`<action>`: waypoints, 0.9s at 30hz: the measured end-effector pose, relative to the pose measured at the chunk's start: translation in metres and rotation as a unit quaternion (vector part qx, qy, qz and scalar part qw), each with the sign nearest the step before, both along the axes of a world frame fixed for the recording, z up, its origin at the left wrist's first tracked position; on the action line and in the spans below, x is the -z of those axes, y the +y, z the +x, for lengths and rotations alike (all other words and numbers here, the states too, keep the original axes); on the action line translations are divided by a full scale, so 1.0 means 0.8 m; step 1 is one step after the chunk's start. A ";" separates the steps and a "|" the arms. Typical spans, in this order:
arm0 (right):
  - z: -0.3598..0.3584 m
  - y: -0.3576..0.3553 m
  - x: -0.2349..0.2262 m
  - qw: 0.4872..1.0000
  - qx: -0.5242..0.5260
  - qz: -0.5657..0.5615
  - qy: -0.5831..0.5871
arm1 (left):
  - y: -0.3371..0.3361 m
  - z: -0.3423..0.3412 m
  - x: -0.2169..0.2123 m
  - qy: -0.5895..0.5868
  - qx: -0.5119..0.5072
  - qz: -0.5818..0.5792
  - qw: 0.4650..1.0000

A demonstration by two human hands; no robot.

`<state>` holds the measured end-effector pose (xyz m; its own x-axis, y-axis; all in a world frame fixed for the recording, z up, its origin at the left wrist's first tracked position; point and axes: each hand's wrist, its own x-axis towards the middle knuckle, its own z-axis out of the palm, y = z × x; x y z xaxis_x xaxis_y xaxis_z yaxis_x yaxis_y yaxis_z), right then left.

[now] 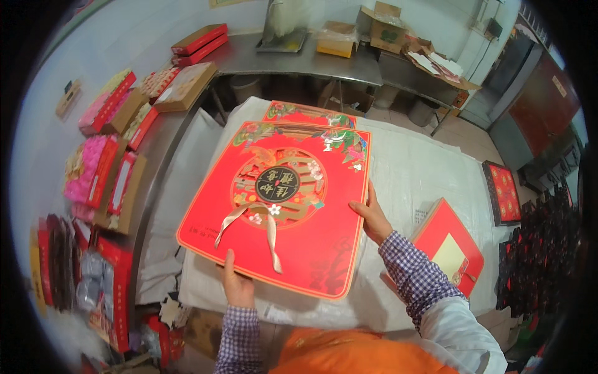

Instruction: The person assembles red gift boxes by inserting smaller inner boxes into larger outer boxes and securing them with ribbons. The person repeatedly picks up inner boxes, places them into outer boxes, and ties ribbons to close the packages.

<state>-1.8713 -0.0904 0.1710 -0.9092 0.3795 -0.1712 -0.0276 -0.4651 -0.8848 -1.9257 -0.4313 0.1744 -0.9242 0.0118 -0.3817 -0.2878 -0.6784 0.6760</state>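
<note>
Both hands hold a large red gift box lid [274,206], square, with a round gold-and-black medallion in its middle and a cream ribbon [258,227] hanging from it. The lid sits at the centre of the view, tilted, raised over a table covered in white cloth [423,168]. The left hand [237,283] grips the lid's near edge at 6 o'clock, thumb pressed on the top face and the other fingers hidden beneath. The right hand [372,215] clasps the lid's right edge at 3 o'clock, thumb flat on the red surface, fingers curled behind it. A second red box [308,115] shows past the lid's far edge at 12 o'clock. Another red box with a cream panel [450,246] lies on the cloth at 4 o'clock, just beside the right forearm. Flat red and brown boxes [118,143] crowd a steel counter at 9 o'clock, well apart from the hands
</note>
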 end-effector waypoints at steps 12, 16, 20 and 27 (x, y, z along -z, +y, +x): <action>-0.225 0.170 0.139 0.992 0.029 0.108 -0.051 | 0.168 -0.235 0.171 -0.005 0.056 0.001 0.998; -0.228 0.204 0.236 0.968 0.086 0.222 -0.075 | 0.211 -0.235 0.205 0.011 0.092 -0.071 0.993; -0.239 0.183 0.209 0.983 0.094 0.128 -0.086 | 0.201 -0.241 0.201 0.022 0.104 -0.080 0.991; -0.236 0.173 0.213 0.984 0.155 0.017 -0.090 | 0.210 -0.251 0.186 0.032 0.140 -0.094 0.985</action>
<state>-2.0603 0.0476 0.0007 -0.7053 0.6418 -0.3012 -0.0055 -0.4299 -0.9029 -2.1268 -0.2637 0.0254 -0.9172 0.2041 -0.3422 -0.3982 -0.4390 0.8054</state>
